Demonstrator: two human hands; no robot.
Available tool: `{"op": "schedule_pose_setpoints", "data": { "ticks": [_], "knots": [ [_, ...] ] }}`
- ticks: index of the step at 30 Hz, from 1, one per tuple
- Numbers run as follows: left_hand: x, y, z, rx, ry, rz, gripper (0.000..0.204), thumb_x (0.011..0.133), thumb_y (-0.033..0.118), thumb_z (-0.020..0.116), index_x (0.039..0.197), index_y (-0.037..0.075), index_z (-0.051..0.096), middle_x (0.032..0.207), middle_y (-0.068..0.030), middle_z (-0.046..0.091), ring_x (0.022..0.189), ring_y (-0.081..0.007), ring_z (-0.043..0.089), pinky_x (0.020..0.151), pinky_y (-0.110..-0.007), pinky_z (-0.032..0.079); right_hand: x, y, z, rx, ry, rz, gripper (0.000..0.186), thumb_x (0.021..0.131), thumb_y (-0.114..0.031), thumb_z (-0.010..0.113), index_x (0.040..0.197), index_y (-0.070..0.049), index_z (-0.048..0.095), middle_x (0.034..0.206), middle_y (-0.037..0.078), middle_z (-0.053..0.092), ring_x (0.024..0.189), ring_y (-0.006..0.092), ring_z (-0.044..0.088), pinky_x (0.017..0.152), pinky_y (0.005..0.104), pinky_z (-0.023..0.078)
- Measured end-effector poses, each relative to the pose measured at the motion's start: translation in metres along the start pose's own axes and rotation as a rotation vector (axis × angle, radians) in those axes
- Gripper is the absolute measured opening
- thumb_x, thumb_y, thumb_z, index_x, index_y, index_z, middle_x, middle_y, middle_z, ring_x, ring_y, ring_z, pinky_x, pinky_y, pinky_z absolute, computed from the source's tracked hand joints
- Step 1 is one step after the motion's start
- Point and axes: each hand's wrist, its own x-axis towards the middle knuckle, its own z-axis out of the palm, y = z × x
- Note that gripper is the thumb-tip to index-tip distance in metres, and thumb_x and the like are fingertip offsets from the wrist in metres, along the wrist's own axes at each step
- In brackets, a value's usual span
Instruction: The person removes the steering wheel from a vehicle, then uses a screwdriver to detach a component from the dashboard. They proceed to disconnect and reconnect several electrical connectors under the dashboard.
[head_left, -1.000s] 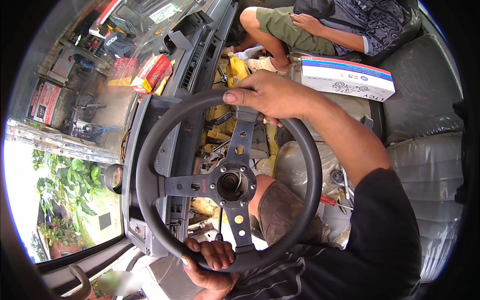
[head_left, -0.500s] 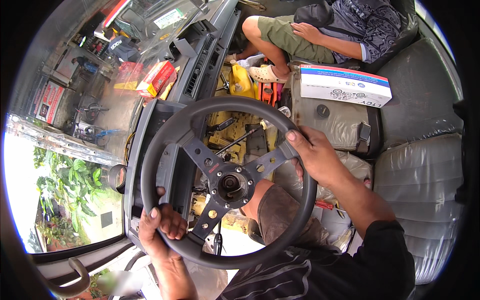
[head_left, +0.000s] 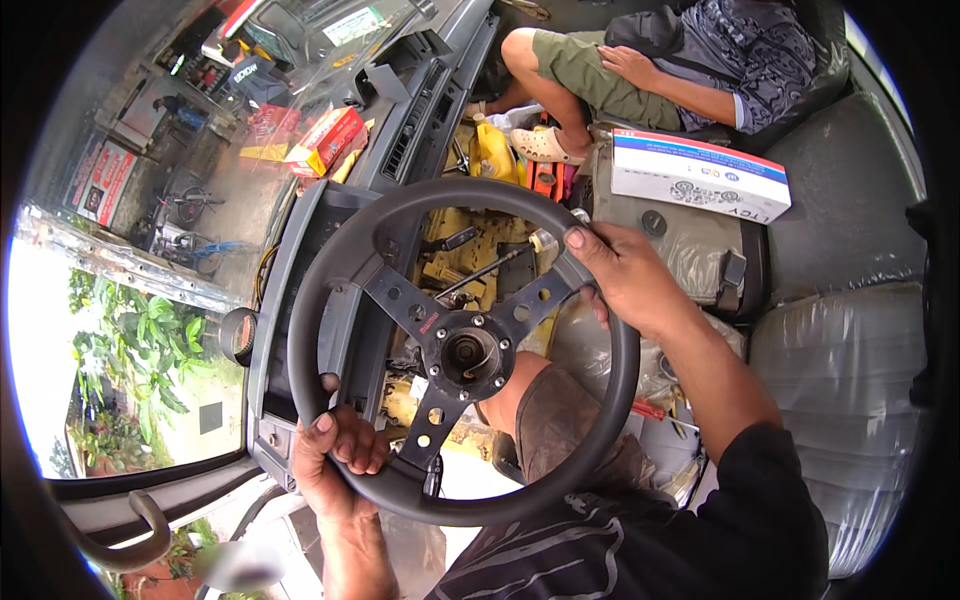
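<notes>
Both of my hands grip a black three-spoke steering wheel (head_left: 466, 505). My left hand (head_left: 340, 455) is wrapped round the rim at the lower left, thumb along the outside and fingers curling inward. On the upper right of the rim, beside a spoke, my right hand (head_left: 622, 275) is closed with its thumb on top. The bare hub (head_left: 467, 357) has a ring of bolts and an open centre, with a wire visible inside. Below the wheel, my knee and brown shorts show through the gaps between the spokes.
A person (head_left: 640, 80) in green shorts sits at the far side. A white, red and blue box (head_left: 700, 175) lies on the plastic-covered seat. Near that person's shoe is a yellow jug (head_left: 493, 155). A red box (head_left: 328, 140) rests on the dashboard (head_left: 405, 125). A red-handled tool (head_left: 648, 410) lies by my right arm.
The camera view has shifted slightly. The wheel's spokes have turned a little anticlockwise, with both hands still holding the rim.
</notes>
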Motion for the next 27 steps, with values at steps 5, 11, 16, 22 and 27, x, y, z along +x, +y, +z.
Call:
{"op": "schedule_pose_setpoints", "data": {
  "ticks": [5, 11, 16, 22, 27],
  "knots": [
    [-0.003, 0.004, 0.011, 0.190, 0.153, 0.003, 0.049, 0.098, 0.014, 0.068, 0.140, -0.007, 0.053, 0.064, -0.0019, 0.048, 0.046, -0.0102, 0.047, 0.043, -0.027, 0.045, -0.006, 0.006, 0.011, 0.194, 0.072, 0.137, 0.061, 0.106, -0.060, 0.062, 0.116, 0.000, 0.067, 0.069, 0.004, 0.058, 0.045, 0.0109, 0.055, 0.040, 0.0292, 0.048],
    [0.003, 0.009, 0.006, 0.025, 0.231, -0.018, 0.049, 0.098, 0.013, 0.069, 0.140, -0.006, 0.054, 0.065, -0.0016, 0.048, 0.047, -0.0101, 0.048, 0.044, -0.026, 0.044, -0.011, 0.003, 0.006, 0.075, 0.091, 0.127, 0.061, 0.106, -0.059, 0.063, 0.120, 0.000, 0.067, 0.067, 0.004, 0.057, 0.045, 0.0110, 0.056, 0.040, 0.0302, 0.048],
    [-0.003, -0.001, 0.005, 0.078, 0.138, 0.025, 0.045, 0.098, 0.012, 0.067, 0.138, -0.005, 0.055, 0.064, -0.0019, 0.049, 0.047, -0.0107, 0.048, 0.043, -0.027, 0.044, 0.000, -0.001, 0.006, 0.070, 0.036, 0.089, 0.059, 0.107, -0.059, 0.062, 0.115, -0.001, 0.067, 0.069, 0.004, 0.058, 0.044, 0.0123, 0.055, 0.042, 0.0300, 0.048],
    [0.003, 0.016, 0.004, 0.157, 0.180, -0.079, 0.045, 0.098, 0.012, 0.068, 0.137, -0.005, 0.056, 0.064, -0.0007, 0.048, 0.047, -0.0112, 0.047, 0.044, -0.027, 0.044, -0.009, 0.001, 0.010, 0.117, 0.137, 0.208, 0.061, 0.106, -0.060, 0.062, 0.115, 0.000, 0.067, 0.069, 0.005, 0.059, 0.044, 0.0128, 0.055, 0.041, 0.0300, 0.047],
    [-0.006, -0.006, 0.011, 0.067, 0.166, 0.058, 0.049, 0.095, 0.012, 0.071, 0.137, -0.006, 0.055, 0.064, -0.0014, 0.048, 0.047, -0.0125, 0.048, 0.044, -0.027, 0.044, -0.001, -0.002, 0.004, -0.011, 0.034, -0.026, 0.061, 0.107, -0.059, 0.061, 0.113, 0.002, 0.066, 0.068, 0.004, 0.057, 0.044, 0.0120, 0.054, 0.040, 0.0300, 0.047]
  ]
}}
